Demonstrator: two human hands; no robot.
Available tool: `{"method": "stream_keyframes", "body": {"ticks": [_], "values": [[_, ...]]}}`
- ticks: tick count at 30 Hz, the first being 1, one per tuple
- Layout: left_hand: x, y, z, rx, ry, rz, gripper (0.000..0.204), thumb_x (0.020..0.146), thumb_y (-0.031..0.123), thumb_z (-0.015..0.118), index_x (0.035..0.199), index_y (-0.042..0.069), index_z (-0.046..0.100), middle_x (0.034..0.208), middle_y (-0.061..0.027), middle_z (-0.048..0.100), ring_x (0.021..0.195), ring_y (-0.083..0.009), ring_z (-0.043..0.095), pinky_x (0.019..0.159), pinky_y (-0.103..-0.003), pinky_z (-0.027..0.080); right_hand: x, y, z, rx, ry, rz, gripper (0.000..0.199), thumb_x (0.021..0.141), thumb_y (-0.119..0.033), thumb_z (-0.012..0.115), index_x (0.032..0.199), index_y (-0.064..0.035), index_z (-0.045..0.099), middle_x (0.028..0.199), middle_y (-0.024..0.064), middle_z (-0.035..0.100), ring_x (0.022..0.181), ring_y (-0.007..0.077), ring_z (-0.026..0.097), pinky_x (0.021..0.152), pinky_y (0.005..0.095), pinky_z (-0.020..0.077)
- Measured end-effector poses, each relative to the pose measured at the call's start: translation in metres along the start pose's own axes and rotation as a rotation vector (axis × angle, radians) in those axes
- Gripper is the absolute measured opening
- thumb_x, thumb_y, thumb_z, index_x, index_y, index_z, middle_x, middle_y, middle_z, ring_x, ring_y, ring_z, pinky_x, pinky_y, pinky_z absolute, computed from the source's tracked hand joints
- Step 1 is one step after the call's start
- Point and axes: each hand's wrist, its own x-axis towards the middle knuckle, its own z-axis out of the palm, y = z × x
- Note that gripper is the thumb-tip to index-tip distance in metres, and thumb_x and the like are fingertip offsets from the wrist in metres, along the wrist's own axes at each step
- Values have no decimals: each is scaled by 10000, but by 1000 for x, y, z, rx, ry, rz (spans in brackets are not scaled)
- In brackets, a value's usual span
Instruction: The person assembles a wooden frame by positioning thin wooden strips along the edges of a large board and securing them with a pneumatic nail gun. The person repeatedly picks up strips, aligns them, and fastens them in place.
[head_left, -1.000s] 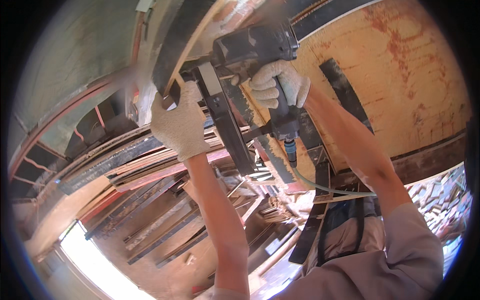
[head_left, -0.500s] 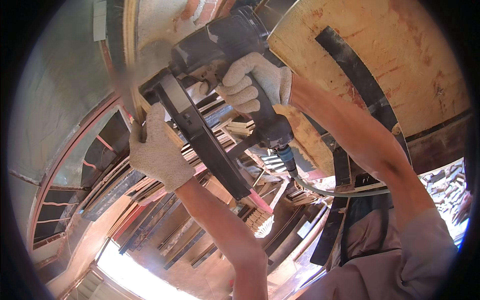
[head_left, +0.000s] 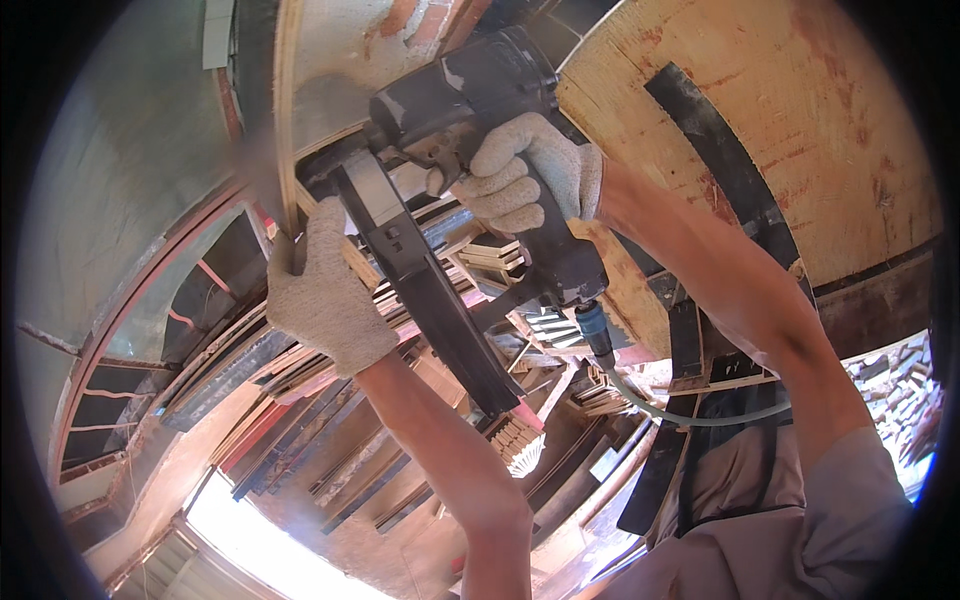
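Observation:
A light knit work glove covers my left hand (head_left: 330, 300), which is closed round the lower end of an upright wooden strip (head_left: 287, 110); its finger ends are partly hidden. My right hand (head_left: 525, 172), gloved as well, wraps the grip of a black pneumatic nail gun (head_left: 455, 90). The gun's long magazine (head_left: 430, 295) slants down between my forearms. Its nose is close beside the strip, just above my left thumb; whether it touches is unclear. From the base of the grip a grey air hose (head_left: 690, 418) runs off to the right.
A big plywood panel (head_left: 850, 130) with a dark curved strip (head_left: 715, 130) fills the upper right. To the left are a greenish sheet (head_left: 130, 180) and a curved reddish frame (head_left: 125, 285). Behind my arms lie stacked boards (head_left: 230, 360) and timber lengths. Loose rubble (head_left: 895, 390) shows at far right.
The nail gun and my right hand have shifted slightly right and down in the picture. The wooden strip also appears farther right. Both hands keep their hold, and the hose sags lower.

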Motion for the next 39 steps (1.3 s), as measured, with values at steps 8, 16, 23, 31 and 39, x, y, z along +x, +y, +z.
{"method": "stream_keyframes", "body": {"ticks": [8, 16, 23, 31, 39], "values": [[-3, -17, -7, 9, -14, -2, 792, 801, 465, 876, 1265, -127, 628, 1017, -158, 729, 861, -183, 698, 700, -301, 542, -30, -8, 38, -99, 146, 77, 323, 975, -147, 506, 1182, 91, 574, 625, -46, 338, 536, 116, 358, 522, 298, 354], [29, -75, -9, -1031, -370, -700, 885, 1028, 707, 397, 1274, -118, 605, 1129, -194, 703, 1004, -244, 683, 911, -348, 565, -40, -1, 208, -853, 701, 19, 255, 927, -89, 629, 1141, 48, 653, 635, -1, 467, 536, 133, 500, 509, 305, 466], [28, -88, 56, -800, -93, -619, 795, 1019, 654, 462, 1255, -76, 669, 1211, -275, 704, 1137, -393, 660, 961, -444, 489, 30, 29, 292, -1499, 912, 101, 162, 935, -117, 668, 924, 40, 706, 667, 66, 572, 528, 165, 552, 515, 323, 480], [24, -42, 25, -700, -88, -579, 799, 1014, 653, 431, 1042, -83, 740, 990, -311, 721, 1004, -440, 702, 881, -489, 511, 142, 63, 322, -1792, 1023, 359, 198, 848, -81, 710, 723, -76, 556, 610, 10, 490, 475, 133, 511, 415, 297, 425], [25, -42, 23, -646, -92, -550, 799, 1021, 655, 373, 1055, -47, 753, 1064, -325, 703, 1063, -475, 674, 939, -520, 509, 166, 64, 314, -1808, 1110, 460, 143, 839, -72, 688, 753, -75, 574, 599, -2, 468, 476, 140, 500, 413, 312, 425]]}}
